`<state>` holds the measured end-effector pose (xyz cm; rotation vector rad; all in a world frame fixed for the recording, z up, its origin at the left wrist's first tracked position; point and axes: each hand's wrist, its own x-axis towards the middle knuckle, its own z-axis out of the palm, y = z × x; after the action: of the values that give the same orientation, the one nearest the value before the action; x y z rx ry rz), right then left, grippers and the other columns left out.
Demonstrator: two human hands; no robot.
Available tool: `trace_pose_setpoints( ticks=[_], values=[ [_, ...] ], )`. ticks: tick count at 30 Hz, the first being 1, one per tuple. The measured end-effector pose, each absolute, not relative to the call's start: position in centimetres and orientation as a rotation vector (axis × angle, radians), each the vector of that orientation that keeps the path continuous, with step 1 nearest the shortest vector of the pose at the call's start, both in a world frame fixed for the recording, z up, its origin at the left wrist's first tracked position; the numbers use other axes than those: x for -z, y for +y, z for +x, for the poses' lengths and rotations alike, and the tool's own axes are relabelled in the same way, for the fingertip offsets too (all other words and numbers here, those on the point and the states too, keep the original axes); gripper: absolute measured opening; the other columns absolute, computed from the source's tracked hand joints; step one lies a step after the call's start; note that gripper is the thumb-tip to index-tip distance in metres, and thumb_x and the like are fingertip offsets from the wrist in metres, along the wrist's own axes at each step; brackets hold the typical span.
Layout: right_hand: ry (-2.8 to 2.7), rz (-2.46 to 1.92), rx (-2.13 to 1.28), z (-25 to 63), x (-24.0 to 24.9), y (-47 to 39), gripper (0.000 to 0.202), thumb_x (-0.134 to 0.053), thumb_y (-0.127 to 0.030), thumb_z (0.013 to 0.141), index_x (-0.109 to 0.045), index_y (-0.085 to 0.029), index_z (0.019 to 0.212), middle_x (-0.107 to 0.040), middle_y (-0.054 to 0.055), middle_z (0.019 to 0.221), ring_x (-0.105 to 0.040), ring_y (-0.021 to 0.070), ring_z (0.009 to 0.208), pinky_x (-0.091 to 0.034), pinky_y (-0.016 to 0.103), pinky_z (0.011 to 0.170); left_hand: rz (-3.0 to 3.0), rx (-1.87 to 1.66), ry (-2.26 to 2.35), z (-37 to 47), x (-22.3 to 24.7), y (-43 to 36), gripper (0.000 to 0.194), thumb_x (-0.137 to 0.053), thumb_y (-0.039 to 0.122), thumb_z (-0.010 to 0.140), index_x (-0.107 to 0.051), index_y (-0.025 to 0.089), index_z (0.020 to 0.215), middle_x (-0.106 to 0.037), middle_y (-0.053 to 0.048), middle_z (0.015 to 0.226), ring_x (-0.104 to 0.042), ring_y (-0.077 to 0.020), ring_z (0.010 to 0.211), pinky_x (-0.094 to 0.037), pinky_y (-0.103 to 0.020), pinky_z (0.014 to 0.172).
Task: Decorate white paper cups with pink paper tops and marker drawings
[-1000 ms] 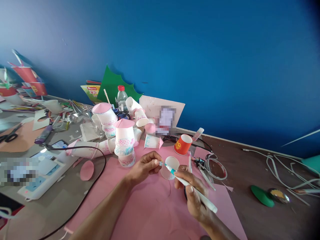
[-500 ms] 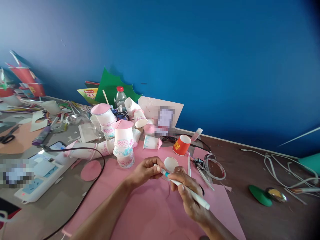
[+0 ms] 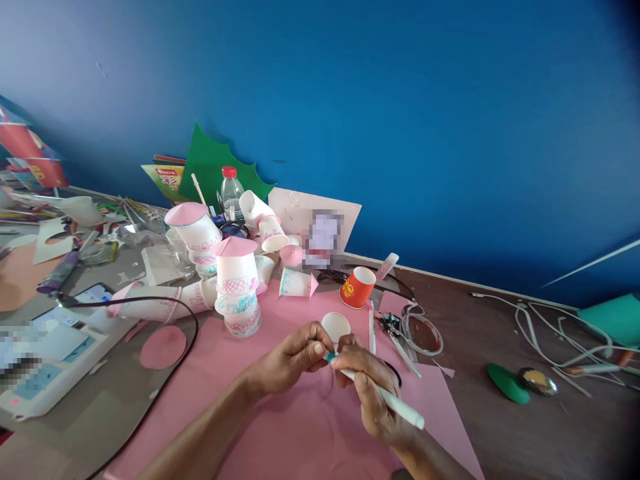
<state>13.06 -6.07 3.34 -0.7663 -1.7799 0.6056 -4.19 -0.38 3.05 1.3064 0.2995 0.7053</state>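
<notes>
Gripping a white marker [image 3: 400,407], the right hand [image 3: 367,381] curls closed; the left hand [image 3: 285,360] pinches its tip, paper cup [image 3: 335,325] at twelve o'clock.

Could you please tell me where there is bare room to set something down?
On the brown tabletop, right of the pink sheet and nearer than the green oval; also on the pink sheet between the forearms. It is crowded left, with paper cups, a pink circle and a power strip.

1 head camera, close above the table [image 3: 505,437], faces forward and down toward a blue wall [image 3: 400,120].
</notes>
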Motion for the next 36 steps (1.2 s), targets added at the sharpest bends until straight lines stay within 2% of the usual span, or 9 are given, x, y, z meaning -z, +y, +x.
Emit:
trace_pose_setpoints(
  ticks=[13,18,22,24,26,28,31,33,36],
  values=[
    [-1.79,-0.737,-0.519,12.8,-3.1,-6.5,0.033,-0.026,-0.032,0.101,-0.058,-0.028,0.101,-0.048,-0.002,0.064,-0.05,0.0173,0.058,-0.046,0.035,0.067,1.21,-0.691,0.159,-3.8,-3.6,-1.3,0.027,-0.042,0.043,0.097,-0.043,0.018,0.087,-0.038,0.005,0.064,-0.025,-0.0076,0.054,-0.022,-0.023,0.052],
    [-1.819,-0.737,-0.503,12.8,-3.8,-6.2,0.031,-0.026,-0.032,0.101,-0.057,-0.027,0.098,-0.047,-0.003,0.062,-0.048,0.016,0.055,-0.046,0.035,0.068,1.264,-0.674,0.217,-3.9,-3.9,-1.3,0.032,-0.042,0.048,0.096,-0.046,0.017,0.089,-0.037,0.005,0.066,-0.027,-0.0076,0.055,-0.024,-0.023,0.053],
    [-1.852,-0.758,-0.479,13.6,-4.8,-6.0,0.027,-0.034,-0.033,0.1,-0.06,-0.026,0.102,-0.054,-0.003,0.062,-0.052,0.0151,0.056,-0.046,0.036,0.072,1.353,-0.679,0.334,-4.6,-3.5,-0.2,0.049,-0.041,0.061,0.091,-0.047,0.017,0.11,-0.036,0.006,0.066,-0.028,-0.0083,0.055,-0.024,-0.023,0.052],
    [-1.69,-0.843,-0.423,14.5,-5.1,-5.7,0.029,-0.035,-0.036,0.099,-0.062,-0.026,0.102,-0.055,-0.003,0.062,-0.051,0.0146,0.055,-0.046,0.034,0.066,1.394,-0.797,0.432,-5.1,-3.0,0.7,0.061,-0.037,0.067,0.089,-0.043,0.016,0.123,-0.036,0.007,0.062,-0.027,-0.0092,0.053,-0.023,-0.024,0.051],
    [-1.458,-1.025,-0.293,15.8,-5.2,-5.0,0.027,-0.039,-0.036,0.097,-0.062,-0.024,0.104,-0.056,-0.002,0.067,-0.051,0.0143,0.056,-0.045,0.03,0.059,1.429,-0.928,0.623,-5.5,-2.5,1.5,0.061,-0.036,0.066,0.09,-0.044,0.017,0.124,-0.041,0.006,0.066,-0.031,-0.01,0.055,-0.027,-0.025,0.053],
    [-1.315,-1.271,-0.137,17.5,-4.9,-3.9,0.026,-0.05,-0.035,0.092,-0.06,-0.022,0.111,-0.06,0.001,0.076,-0.055,0.0157,0.061,-0.046,0.03,0.059,1.474,-1.014,0.806,-5.7,-2.1,2.1,0.056,-0.045,0.063,0.088,-0.046,0.017,0.121,-0.046,0.003,0.075,-0.038,-0.0111,0.061,-0.033,-0.025,0.057],
    [-1.383,-1.578,0.0,20.3,-3.7,-1.8,0.042,-0.055,-0.034,0.085,-0.052,-0.022,0.125,-0.064,0.005,0.092,-0.061,0.0225,0.079,-0.049,0.039,0.074,1.634,-1.004,0.938,-5.5,-1.6,2.3,0.054,-0.059,0.057,0.082,-0.049,0.018,0.119,-0.056,-0.006,0.1,-0.052,-0.019,0.089,-0.043,-0.032,0.08],
    [-1.491,-1.727,0.096,21.9,-2.5,-0.7,0.046,-0.053,-0.031,0.083,-0.05,-0.019,0.128,-0.065,0.009,0.1,-0.061,0.028,0.092,-0.047,0.045,0.084,1.727,-0.899,0.96,-5.3,-1.5,2.1,0.063,-0.065,0.054,0.078,-0.047,0.019,0.126,-0.054,-0.013,0.125,-0.049,-0.0268,0.113,-0.039,-0.04,0.097],
    [-1.643,-1.959,0.178,23.5,-0.6,0.0,0.047,-0.049,-0.026,0.084,-0.049,-0.015,0.13,-0.064,0.016,0.114,-0.058,0.0331,0.108,-0.043,0.049,0.091,1.775,-0.697,0.96,-4.9,-1.2,1.8,0.083,-0.071,0.053,0.073,-0.034,0.02,0.14,-0.038,-0.017,0.148,-0.037,-0.0338,0.133,-0.031,-0.047,0.108]
  ],
)
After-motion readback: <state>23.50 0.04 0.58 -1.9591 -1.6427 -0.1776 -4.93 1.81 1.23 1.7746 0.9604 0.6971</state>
